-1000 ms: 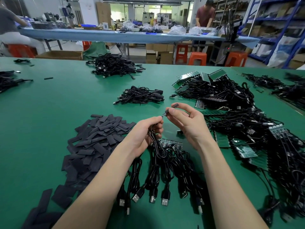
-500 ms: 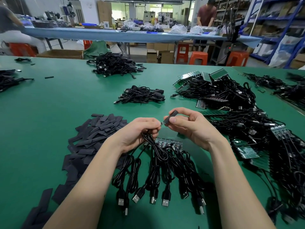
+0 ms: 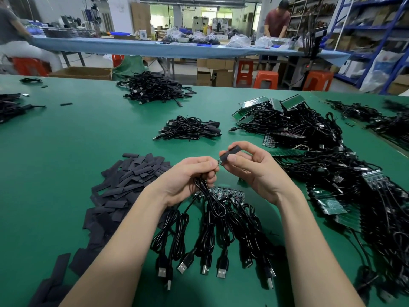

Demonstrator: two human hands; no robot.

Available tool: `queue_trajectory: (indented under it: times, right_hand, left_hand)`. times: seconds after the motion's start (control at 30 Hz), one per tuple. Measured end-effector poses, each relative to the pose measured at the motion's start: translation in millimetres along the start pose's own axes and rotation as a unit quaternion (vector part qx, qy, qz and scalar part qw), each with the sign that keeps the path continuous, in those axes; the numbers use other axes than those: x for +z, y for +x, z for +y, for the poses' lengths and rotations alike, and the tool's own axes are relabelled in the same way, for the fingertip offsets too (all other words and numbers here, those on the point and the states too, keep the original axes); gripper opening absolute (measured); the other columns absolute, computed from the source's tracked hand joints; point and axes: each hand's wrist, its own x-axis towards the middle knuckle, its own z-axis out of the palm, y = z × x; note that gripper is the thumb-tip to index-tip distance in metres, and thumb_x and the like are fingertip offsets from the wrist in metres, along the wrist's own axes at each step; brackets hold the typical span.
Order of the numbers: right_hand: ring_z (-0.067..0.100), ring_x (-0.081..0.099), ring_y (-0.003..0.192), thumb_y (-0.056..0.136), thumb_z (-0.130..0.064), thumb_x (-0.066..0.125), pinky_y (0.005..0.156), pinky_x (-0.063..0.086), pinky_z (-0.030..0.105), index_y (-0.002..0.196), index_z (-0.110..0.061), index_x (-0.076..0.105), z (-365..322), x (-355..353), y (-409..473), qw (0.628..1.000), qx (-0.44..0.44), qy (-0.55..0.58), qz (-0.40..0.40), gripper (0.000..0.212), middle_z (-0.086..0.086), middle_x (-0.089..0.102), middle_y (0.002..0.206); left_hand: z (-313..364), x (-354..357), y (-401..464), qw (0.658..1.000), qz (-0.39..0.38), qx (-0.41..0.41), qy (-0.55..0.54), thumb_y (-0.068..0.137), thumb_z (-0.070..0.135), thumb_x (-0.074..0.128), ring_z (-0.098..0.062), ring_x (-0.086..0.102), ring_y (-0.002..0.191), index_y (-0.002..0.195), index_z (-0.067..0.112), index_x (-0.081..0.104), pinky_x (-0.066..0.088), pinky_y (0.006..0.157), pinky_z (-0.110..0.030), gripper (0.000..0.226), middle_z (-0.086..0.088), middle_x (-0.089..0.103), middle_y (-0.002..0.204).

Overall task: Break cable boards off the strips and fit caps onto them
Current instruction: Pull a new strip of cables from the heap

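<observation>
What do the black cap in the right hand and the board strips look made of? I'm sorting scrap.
Cap: matte black, flattened sleeve, probably soft plastic or heat-shrink tubing. Board strips: glossy green rigid sheets, likely fibreglass circuit board.

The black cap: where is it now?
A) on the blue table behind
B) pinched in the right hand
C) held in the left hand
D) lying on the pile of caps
B: the right hand pinches the black cap between thumb and fingers, beside the left hand.
</observation>
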Motion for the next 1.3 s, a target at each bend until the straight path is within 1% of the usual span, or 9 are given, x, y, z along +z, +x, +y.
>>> queue_trajectory:
  times: [0.3,0.37,0.47,0.53,0.6,0.7,0.83,1.13,1.3]
  right_hand:
    - [0.019,0.074,0.082,0.074,-0.003,0.072,0.074,0.058,0.020,0.089,-0.012,0.073,-3,-1,-2,0.998,0.042,-0.008,-0.036,0.018,0.017,0.076,0.099]
    - [0.019,0.074,0.082,0.072,-0.006,0.075,0.075,0.058,0.020,0.090,-0.011,0.072,-3,-3,-1,0.999,0.040,-0.014,-0.012,0.018,0.017,0.076,0.098]
    - [0.020,0.073,0.081,0.072,-0.006,0.077,0.077,0.058,0.022,0.092,-0.007,0.069,1,-4,4,0.997,0.023,0.025,0.063,0.021,0.018,0.076,0.095]
    - [0.022,0.072,0.085,0.072,-0.004,0.077,0.078,0.059,0.022,0.093,-0.005,0.069,1,-6,6,0.993,0.009,0.064,0.103,0.023,0.018,0.075,0.095]
    - [0.022,0.072,0.088,0.072,-0.005,0.078,0.078,0.058,0.022,0.098,-0.005,0.068,-1,-8,6,0.990,0.002,0.081,0.113,0.028,0.018,0.075,0.096]
    - [0.022,0.072,0.091,0.073,-0.008,0.077,0.080,0.058,0.022,0.105,-0.006,0.070,-4,-12,4,0.992,0.002,0.077,0.101,0.033,0.016,0.075,0.100]
    - [0.019,0.072,0.088,0.073,-0.009,0.077,0.079,0.058,0.021,0.098,-0.007,0.072,-7,-12,3,0.993,-0.008,0.072,0.091,0.025,0.013,0.075,0.096]
    - [0.017,0.073,0.091,0.074,-0.009,0.077,0.078,0.057,0.019,0.096,-0.005,0.072,-4,-14,2,0.992,0.000,0.086,0.092,0.023,0.012,0.075,0.096]
    - [0.017,0.073,0.091,0.076,-0.009,0.075,0.077,0.058,0.019,0.094,-0.004,0.073,1,-11,1,0.993,0.015,0.084,0.081,0.019,0.012,0.075,0.096]
  left_hand:
    - [0,-4,0,1.000,-0.010,-0.016,0.014,0.088,0.020,0.066,-0.008,0.054,0.065,0.079,0.014,0.070,0.050,0.068,-0.020,0.012,0.001,0.059,0.070]
    - [-1,-2,2,0.999,0.016,-0.013,0.040,0.088,0.024,0.072,-0.011,0.057,0.067,0.083,0.014,0.071,0.051,0.068,-0.020,0.012,-0.001,0.063,0.072]
    - [-5,0,8,0.991,0.107,0.029,0.076,0.079,0.033,0.076,-0.018,0.066,0.074,0.099,0.015,0.068,0.053,0.073,-0.026,0.027,-0.004,0.072,0.080]
    - [-5,0,9,0.982,0.138,0.081,0.105,0.081,0.024,0.080,-0.018,0.070,0.079,0.103,0.017,0.066,0.055,0.078,-0.026,0.026,-0.005,0.075,0.085]
    - [-3,0,10,0.965,0.150,0.136,0.167,0.085,0.009,0.079,-0.018,0.073,0.080,0.099,0.017,0.068,0.056,0.080,-0.024,0.019,-0.005,0.076,0.085]
    - [1,4,11,0.934,0.166,0.189,0.253,0.084,0.006,0.078,-0.018,0.075,0.082,0.092,0.016,0.073,0.058,0.085,-0.029,0.014,-0.002,0.077,0.085]
    - [2,10,9,0.927,0.166,0.207,0.266,0.082,0.013,0.081,-0.016,0.074,0.082,0.096,0.020,0.077,0.058,0.082,-0.027,0.016,0.001,0.077,0.087]
    - [3,14,8,0.917,0.173,0.228,0.278,0.083,0.016,0.081,-0.017,0.071,0.072,0.089,0.023,0.081,0.057,0.074,-0.039,0.009,0.000,0.076,0.077]
    - [2,17,7,0.917,0.168,0.229,0.280,0.084,0.016,0.081,-0.032,0.070,0.074,0.088,0.022,0.081,0.056,0.075,-0.048,0.007,-0.002,0.076,0.075]
